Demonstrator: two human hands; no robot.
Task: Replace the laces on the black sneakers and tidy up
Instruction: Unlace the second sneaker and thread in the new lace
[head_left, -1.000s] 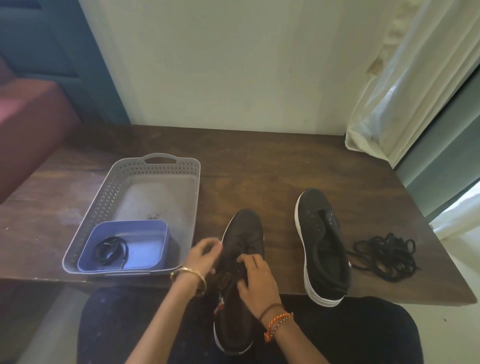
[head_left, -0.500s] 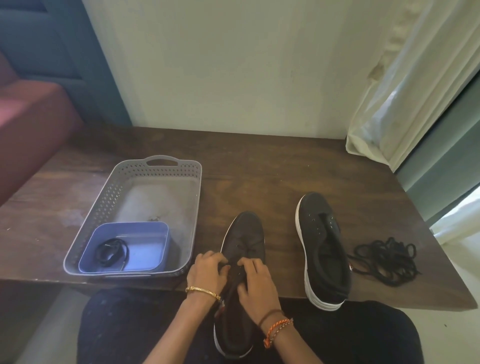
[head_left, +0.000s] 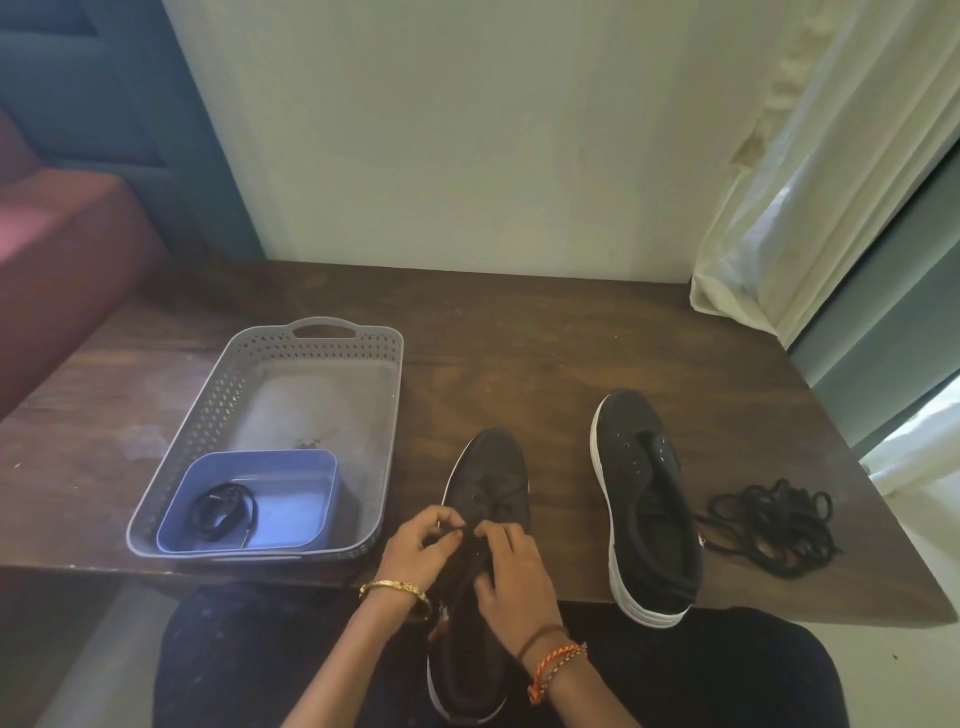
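Our grip is on the lace at the middle eyelets of the near sneaker (head_left: 485, 525): the left hand (head_left: 421, 553) pinches a black strand between thumb and curled fingers at the shoe's left eyelet row, and the right hand (head_left: 511, 571) has its fingers curled on the lace and tongue just beside it, the two hands almost touching. This shoe lies with its long axis running away from us, toe out on the tabletop (head_left: 519, 332) and heel hanging over the near edge onto our lap, so we judge the lacing has to work back toward us, eyelet by eyelet, with both hands equally close. To the right, apart from the hands, the second sneaker (head_left: 647, 499) stands unlaced, roughly parallel, nearer the right hand. Beyond it lies a loose tangle of black laces (head_left: 774, 525). On the left sits a grey basket (head_left: 218, 400) holding a blue tub (head_left: 291, 504) with another coiled lace (head_left: 223, 512) inside, nearer the left hand
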